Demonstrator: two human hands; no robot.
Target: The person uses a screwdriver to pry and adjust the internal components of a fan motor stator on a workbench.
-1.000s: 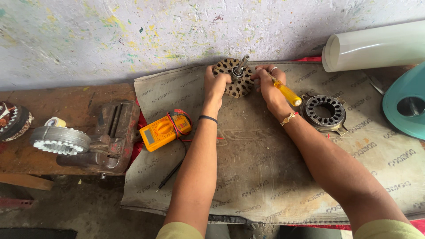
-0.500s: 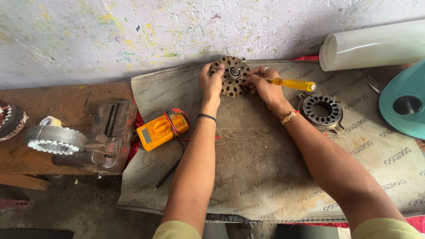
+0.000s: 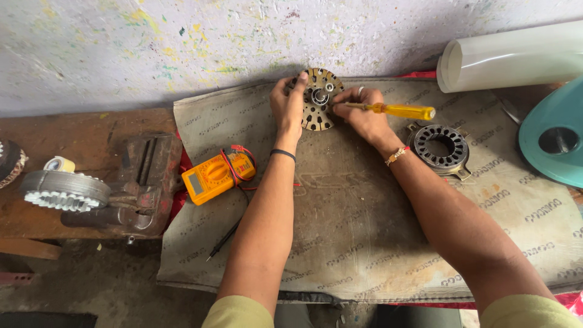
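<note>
Head view: my left hand [image 3: 289, 106] fingers clamp the round slotted metal rotor disc [image 3: 320, 100] on edge at the mat's far side; my right hand [image 3: 363, 116] grips a yellow-handled screwdriver [image 3: 398, 110], tip at its hub. Ribbed stator ring [image 3: 439, 146] right, orange multimeter [image 3: 215, 174] left.

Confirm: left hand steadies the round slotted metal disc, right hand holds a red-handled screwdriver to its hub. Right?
Not quite. In the head view the screwdriver has a yellow handle, not red. The left hand does steady the round slotted metal disc, and the right hand holds the tool to its hub.
</note>
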